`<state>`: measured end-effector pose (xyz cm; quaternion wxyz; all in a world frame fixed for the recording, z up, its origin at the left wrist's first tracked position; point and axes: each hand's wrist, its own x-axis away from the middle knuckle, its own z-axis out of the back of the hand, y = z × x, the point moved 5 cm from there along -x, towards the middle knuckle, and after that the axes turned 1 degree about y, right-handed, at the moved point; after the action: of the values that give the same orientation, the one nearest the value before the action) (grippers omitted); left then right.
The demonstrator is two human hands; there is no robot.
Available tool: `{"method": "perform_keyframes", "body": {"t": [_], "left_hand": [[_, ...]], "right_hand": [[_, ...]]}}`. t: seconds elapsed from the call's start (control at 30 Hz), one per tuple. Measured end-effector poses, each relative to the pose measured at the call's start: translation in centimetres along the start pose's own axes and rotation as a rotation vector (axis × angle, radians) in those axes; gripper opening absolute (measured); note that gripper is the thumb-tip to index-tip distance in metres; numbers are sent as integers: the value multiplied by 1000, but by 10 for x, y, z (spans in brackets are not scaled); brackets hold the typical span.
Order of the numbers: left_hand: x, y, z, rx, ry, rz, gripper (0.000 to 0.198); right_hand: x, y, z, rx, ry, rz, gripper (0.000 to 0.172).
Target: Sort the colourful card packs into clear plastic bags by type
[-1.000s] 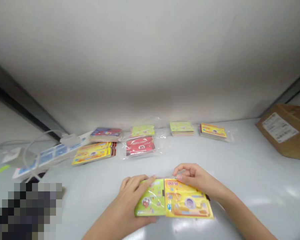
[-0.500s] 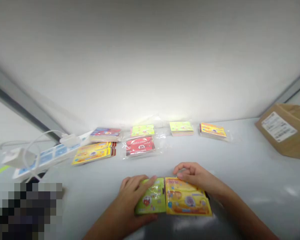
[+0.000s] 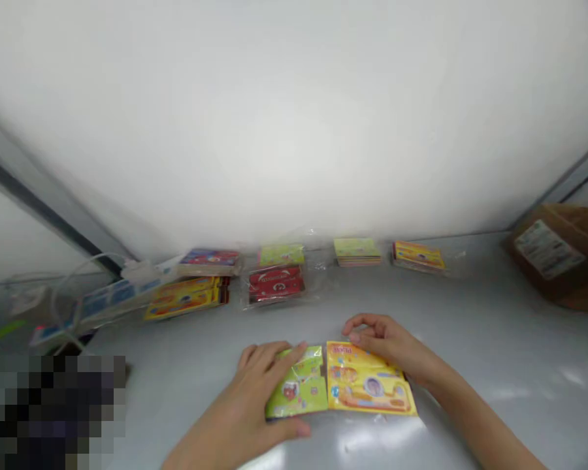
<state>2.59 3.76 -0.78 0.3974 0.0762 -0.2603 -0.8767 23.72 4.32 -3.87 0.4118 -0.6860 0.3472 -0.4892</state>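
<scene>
At the table's front, my left hand (image 3: 264, 385) is closed round the left side of a green printed card stack (image 3: 304, 385), its thumb along the near edge and its fingers over the far edge. Glossy clear film seems to cover the green cards. Just right of them lies a yellow printed card (image 3: 370, 385) with a round picture. My right hand (image 3: 385, 339) grips its far edge between thumb and curled fingers; the fingertips under it are partly hidden. A narrow gap separates the green and yellow cards.
Along the wall lie a red card pack (image 3: 277, 284) in clear plastic, green card stacks (image 3: 357, 250), a bagged yellow stack (image 3: 418, 255), a blue-red stack (image 3: 210, 259) and yellow cards (image 3: 181, 297). A power strip (image 3: 112, 297) with cables is left, a cardboard box (image 3: 563, 261) right.
The yellow card has shifted slightly away from me and right, widening the gap beside the green stack. My right hand moved slightly with it; my left hand is nearly unchanged.
</scene>
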Motion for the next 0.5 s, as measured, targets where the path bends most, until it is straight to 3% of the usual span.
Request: {"method": "perform_keyframes", "body": {"t": [0.2,0.5], "left_hand": [[-1,0,1,-16,26,-5,71],[0,1,-1,-35,18,-12,74]], "right_hand": [[1,-2,2,4,32,-14,39],[-1,3,-2,5,-39,-53,39]]}}
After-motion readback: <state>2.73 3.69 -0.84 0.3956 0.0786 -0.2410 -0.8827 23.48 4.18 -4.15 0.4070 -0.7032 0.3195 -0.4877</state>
